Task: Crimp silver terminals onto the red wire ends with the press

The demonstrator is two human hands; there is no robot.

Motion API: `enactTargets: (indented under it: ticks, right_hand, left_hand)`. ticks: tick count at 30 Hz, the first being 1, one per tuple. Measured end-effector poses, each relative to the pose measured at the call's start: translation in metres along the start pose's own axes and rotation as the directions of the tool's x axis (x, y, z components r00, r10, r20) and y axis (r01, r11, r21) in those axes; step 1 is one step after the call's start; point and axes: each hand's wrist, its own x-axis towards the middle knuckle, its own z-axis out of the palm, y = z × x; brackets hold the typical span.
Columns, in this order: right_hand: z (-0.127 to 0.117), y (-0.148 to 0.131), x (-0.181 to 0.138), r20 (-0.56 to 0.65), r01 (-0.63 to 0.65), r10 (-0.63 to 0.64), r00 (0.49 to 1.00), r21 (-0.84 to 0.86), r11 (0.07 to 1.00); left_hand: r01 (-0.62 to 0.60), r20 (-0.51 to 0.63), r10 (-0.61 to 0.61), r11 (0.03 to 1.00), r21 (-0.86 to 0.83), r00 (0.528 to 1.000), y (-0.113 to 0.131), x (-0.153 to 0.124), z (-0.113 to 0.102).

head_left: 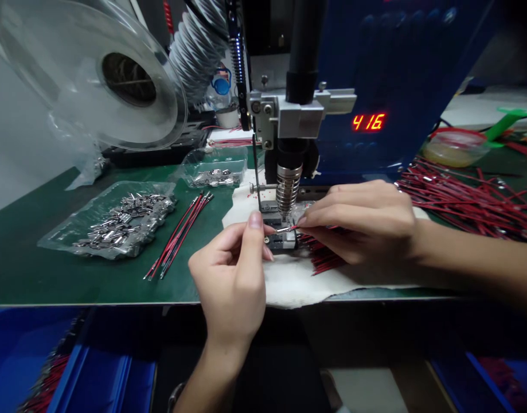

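Observation:
Between thumb and fingers, my left hand [235, 272] pinches a small metal connector [281, 230] just below the tip of the soldering iron [288, 192]. My right hand [362, 221] is closed on a red wire [295, 227], whose end meets the connector in front of the iron. Both hands are close together at a small metal fixture [284, 244]. Under my right hand lies a bundle of red and black wires [326, 258] on a white cloth [297, 287]. The exact joint of wire and connector is too small to make out.
A clear tray of metal connectors [125, 223] stands left, a smaller tray [214, 175] behind it. Several wires [179, 235] lie beside them. The blue machine [362, 74] displays 416. A wire heap [469, 198] is at right. Blue bins [104, 373] stand below the table edge.

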Motion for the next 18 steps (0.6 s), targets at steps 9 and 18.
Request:
enactTargets:
  ticks: [9,18]
  right_hand:
    - [-0.0028,0.0006,0.0023,0.013,0.037,-0.037,0.999,-0.018,0.999]
    - [-0.0037,-0.0008,0.0012,0.029,0.048,-0.047,0.998,-0.035,0.998]
  left_hand:
    - [-0.020,0.006,0.020,1.000,0.008,1.000,0.0000,-0.0007,-0.0012]
    - [-0.029,-0.047,0.030,1.000,0.009,0.998,0.0011,-0.0016,-0.0007]
